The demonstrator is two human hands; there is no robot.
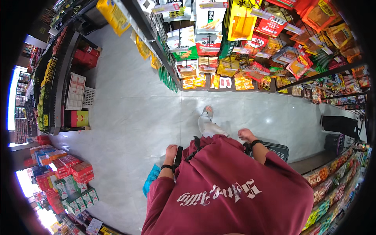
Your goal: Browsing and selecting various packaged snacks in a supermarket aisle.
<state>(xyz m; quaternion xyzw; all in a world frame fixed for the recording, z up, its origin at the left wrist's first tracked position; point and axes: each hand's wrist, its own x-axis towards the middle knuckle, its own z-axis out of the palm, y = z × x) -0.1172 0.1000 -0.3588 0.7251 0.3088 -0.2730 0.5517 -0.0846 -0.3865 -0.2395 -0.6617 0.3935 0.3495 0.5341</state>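
Note:
My left hand [171,152] hangs beside the hem of my maroon shirt, its fingers curled; whether it holds anything is hidden. A blue plastic bag [151,179] shows outside my left forearm, and what carries it cannot be seen. My right hand [246,135] is out in front of my right hip, fingers bent, with the palm side hidden. Behind that forearm is a dark shopping basket [276,149], partly covered by my arm; I cannot tell what supports it. Dark bands circle both wrists, and dark straps hang at my waist. One sandalled foot [208,111] is on the grey tiled floor.
Ahead stands a rack of hanging snack packets [208,44]. At left are a produce shelf with white plastic crates [75,91] and stacked drink cartons [77,202]. Packaged goods [320,176] line the right side, near a black-draped object [339,125]. Grey floor [126,117] lies between.

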